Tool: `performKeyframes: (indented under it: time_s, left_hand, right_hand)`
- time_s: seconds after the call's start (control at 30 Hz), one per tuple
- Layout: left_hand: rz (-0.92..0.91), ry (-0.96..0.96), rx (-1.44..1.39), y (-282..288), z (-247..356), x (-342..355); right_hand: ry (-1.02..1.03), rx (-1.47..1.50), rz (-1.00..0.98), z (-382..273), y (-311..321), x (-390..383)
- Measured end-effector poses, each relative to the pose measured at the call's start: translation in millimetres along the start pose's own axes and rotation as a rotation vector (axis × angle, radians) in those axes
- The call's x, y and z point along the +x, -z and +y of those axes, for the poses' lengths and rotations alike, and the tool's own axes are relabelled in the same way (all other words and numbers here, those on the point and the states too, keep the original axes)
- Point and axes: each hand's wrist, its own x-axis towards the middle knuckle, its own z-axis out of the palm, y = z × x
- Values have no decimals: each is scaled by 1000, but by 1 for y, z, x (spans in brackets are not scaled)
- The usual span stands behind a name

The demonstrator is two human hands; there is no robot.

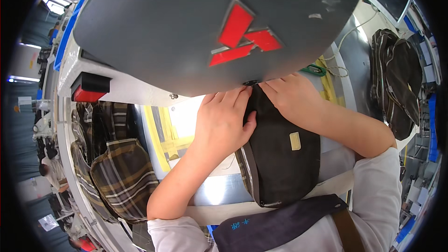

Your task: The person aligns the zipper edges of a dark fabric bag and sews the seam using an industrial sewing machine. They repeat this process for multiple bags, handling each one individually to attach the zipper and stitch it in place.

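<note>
A black fabric bag piece (289, 168) with a metal zipper along its left and lower edges lies lengthwise before me, a small pale yellow patch (295, 141) on its face. Its narrow far end runs under the dark grey head of a sewing machine (186, 42). My left hand (223, 119) grips its left edge close to the machine, fingers bent together and thumb on top of the cloth. On the far right edge, my right hand (295, 99) holds the fabric, its fingertips turned in toward the middle. The needle area and some fingertips are hidden by the machine head.
Brown plaid fabric pieces (123, 172) hang at the left of the table. More dark zippered bag pieces (396, 84) lie on the right. A green tool (313, 70) rests behind my right hand. Yellow tape (161, 144) marks the bright work surface.
</note>
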Motion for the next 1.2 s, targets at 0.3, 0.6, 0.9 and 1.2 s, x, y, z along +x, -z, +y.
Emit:
performKeyframes:
  time_s: [0.3,0.6,0.9,1.2]
  left_hand:
    - [-13,11,5,1,0,0]
    - [-12,26,3,0,-2,1]
    - [5,27,-5,-1,-3,1]
    - [-9,80,-11,-4,-12,5]
  right_hand:
    - [-8,-19,-20,-1,3,2]
    - [21,-48,-1,4,0,6]
    - [-6,-32,-12,3,-2,3]
    - [-5,-58,-49,12,-7,8]
